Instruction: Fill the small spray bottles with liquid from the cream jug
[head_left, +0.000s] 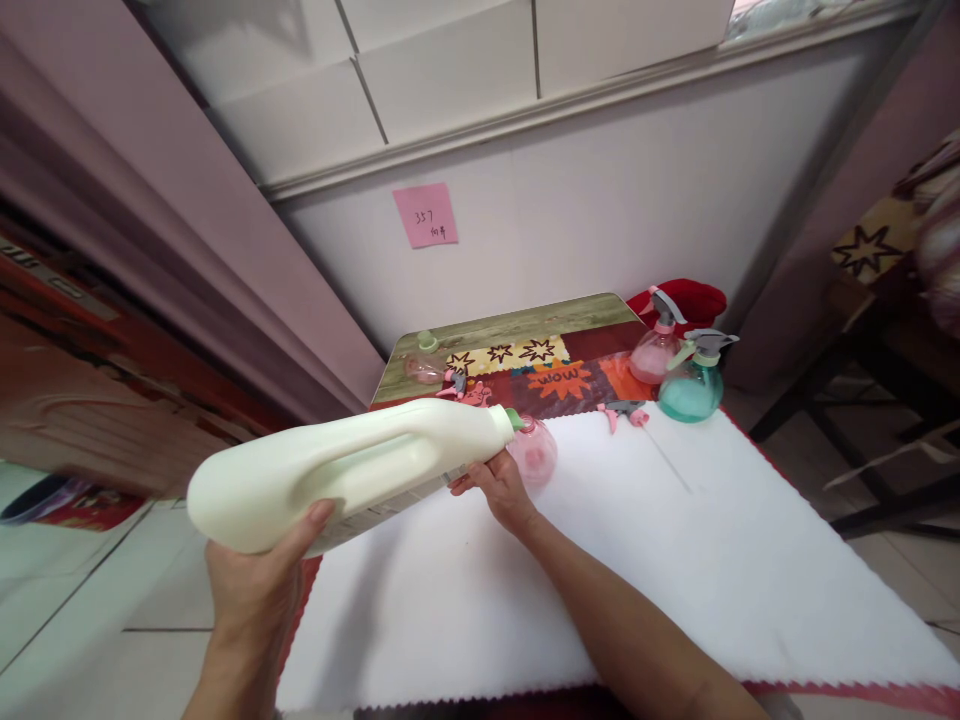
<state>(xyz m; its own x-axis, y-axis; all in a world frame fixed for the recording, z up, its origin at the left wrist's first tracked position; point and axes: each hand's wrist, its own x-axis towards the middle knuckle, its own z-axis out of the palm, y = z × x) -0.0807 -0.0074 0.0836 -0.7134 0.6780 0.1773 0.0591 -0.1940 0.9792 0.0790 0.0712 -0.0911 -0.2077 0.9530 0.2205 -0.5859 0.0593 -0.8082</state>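
Note:
A large pale green detergent bottle [352, 462] lies tilted almost level in both hands, its green spout at the mouth of a pink spray bottle body [535, 455] on the white cloth. My left hand [259, 580] grips the rear underside, thumb along the side. Near the neck, my right hand [499, 490] supports the bottle from below, fingers partly hidden behind it. Whether liquid is flowing cannot be made out. A grey and pink spray head [624, 413] with a thin tube lies right of the pink body.
Pink [654, 352] and teal [691, 388] filled spray bottles stand at the table's far right. A clear pink bottle [424, 370], a green cap [427, 341] and another spray head [454, 383] are at the far left. A dark stool [885, 400] stands right of the table.

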